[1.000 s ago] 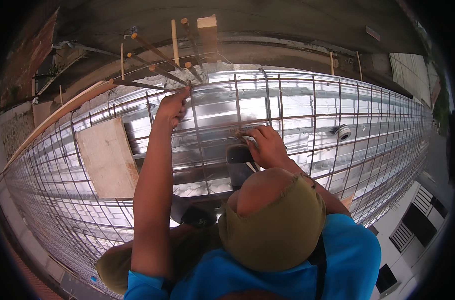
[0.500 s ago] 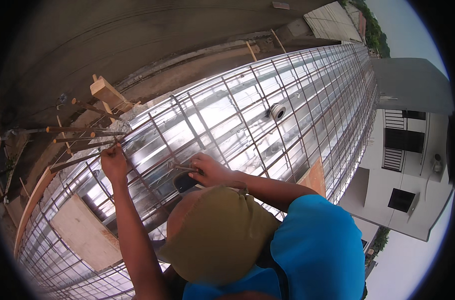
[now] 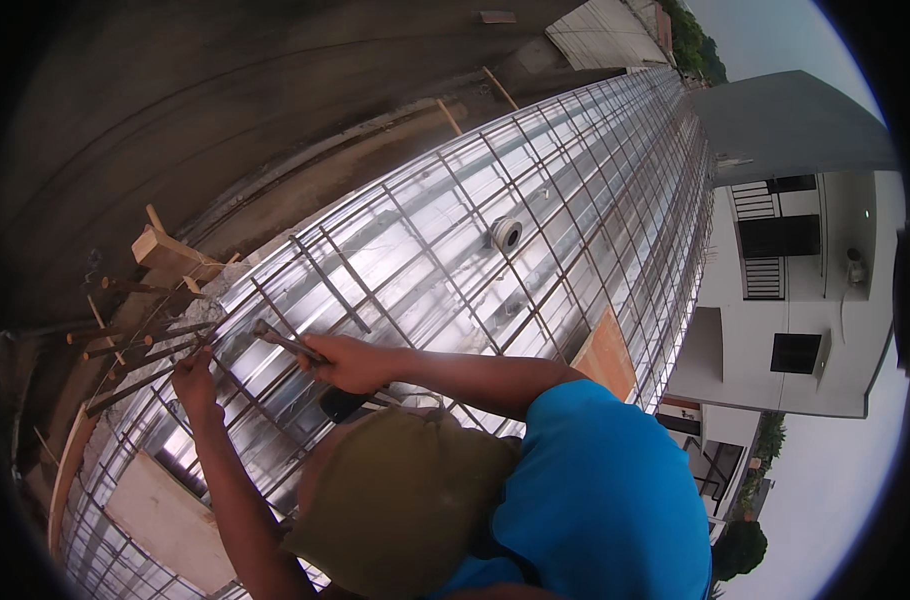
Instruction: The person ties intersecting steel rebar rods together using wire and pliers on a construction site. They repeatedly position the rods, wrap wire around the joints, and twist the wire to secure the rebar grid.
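Note:
My left hand (image 3: pixel 193 385) has its fingers pinched together at a rebar crossing by the concrete edge; what they hold is too small to make out. Close to its right, my right hand (image 3: pixel 345 362) grips the handles of dark metal pincers (image 3: pixel 285 342), whose head points left toward the pinched fingers. Both hands are over the rebar mesh (image 3: pixel 430 255), which lies above shiny ribbed metal decking (image 3: pixel 405 235). Several rusty rebar ends (image 3: pixel 125 345) stick out to the left beside my left hand.
A round pipe fitting (image 3: pixel 507 235) rises through the mesh. Boards lie at lower left (image 3: pixel 170 520) and right (image 3: pixel 607 360). A wooden block (image 3: pixel 170 252) stands by the concrete edge, with a drop beyond. My cap (image 3: pixel 395 505) fills the lower middle. A white building (image 3: pixel 725 350) stands right.
My right hand has moved left with the pincers, nearer to my left hand. My left hand stays pinched at the mesh edge. The whole view has shifted a little.

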Motion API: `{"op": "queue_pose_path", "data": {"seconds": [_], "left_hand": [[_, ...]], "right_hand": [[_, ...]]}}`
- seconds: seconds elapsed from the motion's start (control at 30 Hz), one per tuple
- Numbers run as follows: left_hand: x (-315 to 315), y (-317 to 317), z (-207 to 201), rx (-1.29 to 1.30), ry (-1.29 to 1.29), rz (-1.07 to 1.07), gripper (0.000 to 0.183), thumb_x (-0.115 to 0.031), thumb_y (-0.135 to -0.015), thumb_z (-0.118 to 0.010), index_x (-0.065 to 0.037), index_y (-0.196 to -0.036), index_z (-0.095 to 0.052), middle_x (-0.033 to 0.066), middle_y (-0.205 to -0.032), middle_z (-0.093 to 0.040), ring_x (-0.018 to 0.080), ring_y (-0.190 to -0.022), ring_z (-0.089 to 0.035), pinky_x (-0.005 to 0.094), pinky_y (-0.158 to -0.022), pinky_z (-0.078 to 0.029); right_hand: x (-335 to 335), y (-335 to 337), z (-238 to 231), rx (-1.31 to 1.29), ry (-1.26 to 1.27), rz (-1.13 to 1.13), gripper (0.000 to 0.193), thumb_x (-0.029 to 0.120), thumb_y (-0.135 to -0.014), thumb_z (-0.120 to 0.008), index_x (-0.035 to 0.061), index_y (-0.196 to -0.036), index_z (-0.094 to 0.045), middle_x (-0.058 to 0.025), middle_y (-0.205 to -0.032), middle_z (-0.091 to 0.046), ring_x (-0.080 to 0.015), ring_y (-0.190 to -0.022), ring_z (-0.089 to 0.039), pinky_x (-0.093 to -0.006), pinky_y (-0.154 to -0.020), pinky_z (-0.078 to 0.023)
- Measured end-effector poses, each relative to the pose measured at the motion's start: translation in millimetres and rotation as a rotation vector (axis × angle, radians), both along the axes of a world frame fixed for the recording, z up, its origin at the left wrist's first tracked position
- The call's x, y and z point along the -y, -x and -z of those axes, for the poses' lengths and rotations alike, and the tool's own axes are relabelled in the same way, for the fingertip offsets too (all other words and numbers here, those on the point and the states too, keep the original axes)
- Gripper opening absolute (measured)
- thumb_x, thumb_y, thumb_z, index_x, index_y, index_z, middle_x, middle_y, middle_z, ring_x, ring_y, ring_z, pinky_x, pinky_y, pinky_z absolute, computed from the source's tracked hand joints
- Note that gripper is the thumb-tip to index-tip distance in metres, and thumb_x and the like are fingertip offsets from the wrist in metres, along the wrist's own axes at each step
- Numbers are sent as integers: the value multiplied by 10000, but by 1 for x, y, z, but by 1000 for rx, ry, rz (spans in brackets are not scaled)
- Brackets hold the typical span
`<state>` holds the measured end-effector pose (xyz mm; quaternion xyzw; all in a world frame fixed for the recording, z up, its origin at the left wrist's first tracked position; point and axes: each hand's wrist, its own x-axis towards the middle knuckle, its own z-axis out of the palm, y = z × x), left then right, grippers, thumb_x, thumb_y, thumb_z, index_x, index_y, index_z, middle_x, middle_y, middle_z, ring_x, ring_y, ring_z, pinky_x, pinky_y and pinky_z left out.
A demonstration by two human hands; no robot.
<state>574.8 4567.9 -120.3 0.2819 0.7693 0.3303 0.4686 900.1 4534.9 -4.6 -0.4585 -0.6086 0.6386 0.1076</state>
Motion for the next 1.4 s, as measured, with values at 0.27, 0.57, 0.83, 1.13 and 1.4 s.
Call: {"op": "queue_pose_path", "data": {"seconds": [0.27, 0.57, 0.83, 1.13, 1.4], "left_hand": [[-3, 9, -66, 18, 164, 115, 305, -276, -998, -741, 27, -1020, -763, 61, -862, -691, 156, -802, -574, 374, -749, -486], [-3, 25, -114, -216, 217, 470, 324, -264, -1019, -700, 40, -1121, -743, 113, -969, -736, 201, -893, -644, 374, -839, -520], [-6, 31, -117, -185, 269, 463, 317, -259, -1015, -698, 34, -1127, -746, 116, -1001, -729, 199, -916, -641, 365, -850, -512], [-2, 24, -118, -92, 223, 358, 279, -222, -1017, -683, 24, -1129, -754, 85, -963, -699, 164, -875, -600, 343, -789, -498], [17, 18, -149, -59, 262, 401, 344, -210, -1026, -659, 34, -1264, -699, 107, -1014, -715, 145, -834, -607, 319, -731, -505]], "right_hand": [[-18, 100, 6, -391, 931, 331, 433, -9, -917, -508, 49, -1346, -526, -145, -1303, -698, -290, -1149, -744, -482, -928, -612], [-17, 132, 11, -565, 1044, 355, 599, -48, -864, -489, -46, -1462, -455, -178, -1327, -644, -346, -1182, -730, -527, -963, -646], [-34, 127, 9, -583, 1059, 302, 670, -54, -824, -486, -88, -1493, -462, -194, -1363, -608, -378, -1195, -722, -539, -964, -647], [-39, 137, 11, -480, 994, 303, 665, -46, -809, -509, -101, -1470, -465, -169, -1360, -585, -378, -1200, -715, -540, -923, -669], [-27, 155, 18, -437, 980, 438, 321, 103, -955, -561, 38, -1267, -529, -111, -1167, -665, -270, -989, -734, -489, -754, -646]]}}
